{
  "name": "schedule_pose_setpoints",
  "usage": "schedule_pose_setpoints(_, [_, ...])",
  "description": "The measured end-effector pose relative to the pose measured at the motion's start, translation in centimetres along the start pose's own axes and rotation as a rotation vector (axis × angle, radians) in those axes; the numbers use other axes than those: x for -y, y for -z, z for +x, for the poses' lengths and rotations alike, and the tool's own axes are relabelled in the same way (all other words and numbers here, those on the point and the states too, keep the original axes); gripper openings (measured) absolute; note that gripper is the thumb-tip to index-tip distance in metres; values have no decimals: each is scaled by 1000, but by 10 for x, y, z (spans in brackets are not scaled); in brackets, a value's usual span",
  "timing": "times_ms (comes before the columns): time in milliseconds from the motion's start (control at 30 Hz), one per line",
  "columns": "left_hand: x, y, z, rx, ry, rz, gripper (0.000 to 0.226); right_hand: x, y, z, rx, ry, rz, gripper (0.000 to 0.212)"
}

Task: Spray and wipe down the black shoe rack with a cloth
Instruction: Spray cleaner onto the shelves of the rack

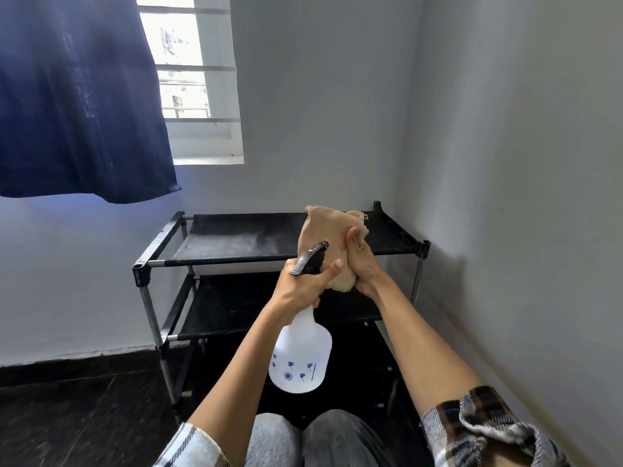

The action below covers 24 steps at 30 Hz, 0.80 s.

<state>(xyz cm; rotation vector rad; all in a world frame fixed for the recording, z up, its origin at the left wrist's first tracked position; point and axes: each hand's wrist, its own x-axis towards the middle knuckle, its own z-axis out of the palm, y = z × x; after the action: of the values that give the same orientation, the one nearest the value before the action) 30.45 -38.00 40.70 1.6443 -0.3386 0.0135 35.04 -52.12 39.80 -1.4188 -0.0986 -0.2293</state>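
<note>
Both forearms bare from wrist to near the elbow. Left sleeve pushed up: plaid flannel, mostly off-white with dark and brownish stripes, cuff edge showing as a pale band. Right sleeve rolled and bunched into thick folds: same plaid, off-white ground crossed by black and brown checks, grey-white lining visible where the fabric turns back. Trousers: grey denim with a faded, lighter wash over both knees, darker in the crease between the legs. A ring on one finger of the right hand.
</note>
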Motion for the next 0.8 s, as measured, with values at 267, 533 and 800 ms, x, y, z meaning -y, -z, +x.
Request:
schedule_pose_setpoints(267, [-3,-10,0,219,72,45,34,2,19,6,-50,-3,-40,113])
schedule_pose_setpoints(533, [20,4,-2,127,118,119,38,9,27,8,-106,24,50,119])
schedule_pose_setpoints(800, [30,11,-2,34,149,98,34,15,25,6,-52,40,88,120])
